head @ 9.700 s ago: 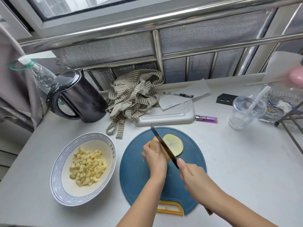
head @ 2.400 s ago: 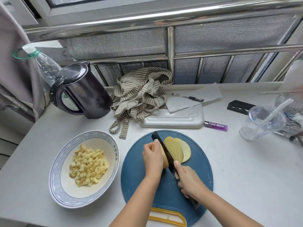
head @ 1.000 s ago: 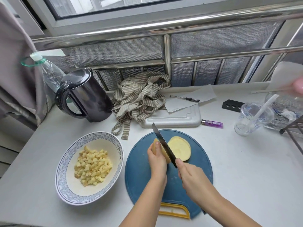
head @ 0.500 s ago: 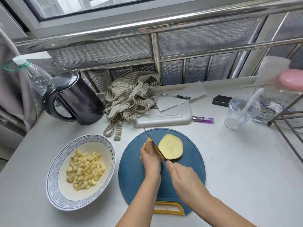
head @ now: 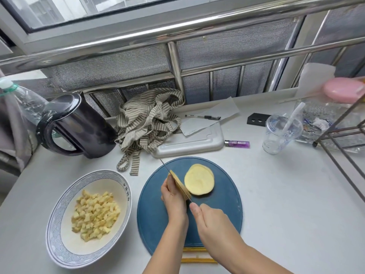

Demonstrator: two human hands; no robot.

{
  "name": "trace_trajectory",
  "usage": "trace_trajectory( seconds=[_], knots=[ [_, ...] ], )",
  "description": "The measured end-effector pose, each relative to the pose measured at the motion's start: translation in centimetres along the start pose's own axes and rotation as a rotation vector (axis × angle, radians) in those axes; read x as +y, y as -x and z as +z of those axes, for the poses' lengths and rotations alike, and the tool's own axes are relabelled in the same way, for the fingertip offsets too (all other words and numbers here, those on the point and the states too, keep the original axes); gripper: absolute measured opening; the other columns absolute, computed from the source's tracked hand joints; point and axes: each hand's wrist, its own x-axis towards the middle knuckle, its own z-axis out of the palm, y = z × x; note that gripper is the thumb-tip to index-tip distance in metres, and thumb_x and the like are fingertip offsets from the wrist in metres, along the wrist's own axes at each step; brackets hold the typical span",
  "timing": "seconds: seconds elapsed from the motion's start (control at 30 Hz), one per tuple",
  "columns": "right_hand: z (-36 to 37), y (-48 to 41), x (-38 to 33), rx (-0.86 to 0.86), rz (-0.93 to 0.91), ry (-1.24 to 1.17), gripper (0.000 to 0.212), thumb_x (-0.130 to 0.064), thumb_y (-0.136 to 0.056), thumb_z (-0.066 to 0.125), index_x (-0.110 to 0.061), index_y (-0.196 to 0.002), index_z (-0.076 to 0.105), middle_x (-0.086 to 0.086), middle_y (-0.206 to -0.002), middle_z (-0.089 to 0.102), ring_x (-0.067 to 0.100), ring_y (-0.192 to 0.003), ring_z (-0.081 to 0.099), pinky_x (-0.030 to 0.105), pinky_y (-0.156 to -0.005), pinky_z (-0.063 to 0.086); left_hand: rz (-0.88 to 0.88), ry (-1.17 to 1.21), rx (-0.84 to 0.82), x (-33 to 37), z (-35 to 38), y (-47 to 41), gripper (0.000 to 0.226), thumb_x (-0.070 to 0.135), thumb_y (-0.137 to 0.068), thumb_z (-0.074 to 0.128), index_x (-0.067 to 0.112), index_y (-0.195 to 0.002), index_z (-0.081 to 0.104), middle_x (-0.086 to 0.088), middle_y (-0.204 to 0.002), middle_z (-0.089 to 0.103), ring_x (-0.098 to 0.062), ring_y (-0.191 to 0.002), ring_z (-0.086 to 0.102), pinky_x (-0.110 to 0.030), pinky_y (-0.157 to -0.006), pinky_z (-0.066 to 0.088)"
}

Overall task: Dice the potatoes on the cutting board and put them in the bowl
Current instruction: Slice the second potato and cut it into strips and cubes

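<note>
Slicing step, judged; left hand point(head: 173, 196) pinches the pale yellow potato end-piece point(head: 175, 179) on the round blue plastic cutting board point(head: 223, 210); right hand point(head: 213, 224) clasps the thin dark knife point(head: 165, 165), blade against it; cut slices point(head: 199, 181) lie just beside. Next likely calls for finishing the slicing, cross-cutting, then transfer to the blue-rimmed white ceramic bowl point(head: 53, 230), which already holds dice point(head: 94, 212).

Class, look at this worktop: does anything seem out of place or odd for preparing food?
Yes: a purple plastic lighter lies near the round blue cutting board, and a crumpled striped apron is heaped partly over a white rectangular board. Nothing looks spilled.
</note>
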Motion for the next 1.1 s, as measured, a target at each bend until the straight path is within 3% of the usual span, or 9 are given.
trace_trajectory(
  seconds=[0.07,0.13,0.2,0.27,0.4,0.57,0.73,0.9,1.1],
  knots=[
    [0.0,0.0,0.1,0.0,-0.001,0.012,0.045,-0.053,-0.101,0.017,-0.026,-0.069,0.033,-0.007,-0.069,0.042,0.02,-0.075,0.046,0.036,-0.071,0.038,0.015,0.013,-0.003,-0.2,-0.1,-0.1,0.048,0.063,-0.089,0.046,0.025,-0.116,0.056,-0.006,-0.121,0.052,-0.014,-0.105,0.058,-0.047,-0.101,0.045],
    [-0.2,0.0,0.1,-0.001,-0.002,0.032,0.045,-0.053,-0.101,0.016,-0.026,-0.07,0.032,-0.007,-0.069,0.041,0.02,-0.075,0.046,0.037,-0.072,0.039,0.034,0.022,-0.006,-0.1,0.0,-0.1,0.065,0.064,-0.087,0.045,0.006,-0.118,0.053,-0.025,-0.123,0.05,-0.013,-0.092,0.054,-0.052,-0.096,0.045],
    [-0.3,0.0,0.0,-0.001,0.005,0.035,0.045,-0.052,-0.101,0.015,-0.025,-0.07,0.032,-0.007,-0.069,0.041,0.02,-0.075,0.045,0.037,-0.073,0.04,0.037,0.021,-0.008,0.4,0.1,0.1,0.074,0.063,-0.085,0.047,-0.003,-0.118,0.047,-0.032,-0.126,0.047,-0.02,-0.083,0.05,-0.055,-0.094,0.045],
    [-0.3,0.0,0.0,0.0,0.012,0.025,0.045,-0.052,-0.101,0.016,-0.025,-0.069,0.032,-0.007,-0.069,0.041,0.019,-0.073,0.044,0.037,-0.073,0.04,0.027,0.007,0.004,0.5,0.1,0.3,0.063,0.056,-0.09,0.048,0.001,-0.118,0.051,-0.027,-0.12,0.054,-0.029,-0.09,0.06,-0.051,-0.094,0.047],
    [-0.6,-0.6,0.3,-0.029,0.025,-0.021,0.049,-0.051,-0.102,0.02,-0.022,-0.066,0.035,-0.006,-0.065,0.041,0.014,-0.065,0.04,0.035,-0.072,0.04,0.012,0.025,0.032,0.7,0.0,0.4,0.039,0.049,-0.096,0.046,0.018,-0.118,0.054,-0.003,-0.114,0.063,-0.017,-0.105,0.061,-0.036,-0.094,0.049],
    [-1.2,-1.0,0.3,-0.041,0.014,-0.054,0.05,-0.047,-0.104,0.023,-0.02,-0.063,0.036,-0.006,-0.063,0.04,0.008,-0.057,0.036,0.023,-0.057,0.031,0.046,-0.056,0.021,0.8,-0.1,0.5,0.051,0.064,-0.086,0.044,0.024,-0.115,0.053,-0.004,-0.119,0.057,-0.016,-0.11,0.055,-0.038,-0.099,0.044],
    [-1.7,-1.3,0.5,-0.046,0.028,-0.082,0.05,-0.044,-0.104,0.022,-0.018,-0.064,0.038,-0.007,-0.061,0.04,0.007,-0.054,0.035,0.021,-0.052,0.027,0.153,-0.207,0.032,1.5,0.2,0.8,0.037,0.044,-0.099,0.041,0.014,-0.117,0.05,-0.005,-0.124,0.045,-0.016,-0.122,0.038,-0.03,-0.101,0.03],
    [-1.3,-1.6,1.1,-0.053,0.087,-0.196,0.05,-0.048,-0.103,0.023,-0.017,-0.067,0.038,-0.006,-0.057,0.039,0.01,-0.053,0.035,0.025,-0.056,0.03,0.182,-0.281,0.046,1.6,1.0,0.8,0.04,0.04,-0.098,0.041,0.008,-0.122,0.046,-0.01,-0.129,0.043,-0.017,-0.123,0.033,-0.031,-0.102,0.029],
    [-1.7,-2.2,1.4,-0.084,0.147,-0.314,0.048,-0.049,-0.102,0.025,-0.017,-0.069,0.036,-0.012,-0.043,0.03,0.004,-0.035,0.026,0.023,-0.044,0.025,0.213,-0.36,0.051,2.1,1.4,1.0,0.042,0.039,-0.098,0.041,0.006,-0.123,0.045,-0.011,-0.131,0.042,-0.016,-0.119,0.031,-0.029,-0.096,0.027]
  ],
)
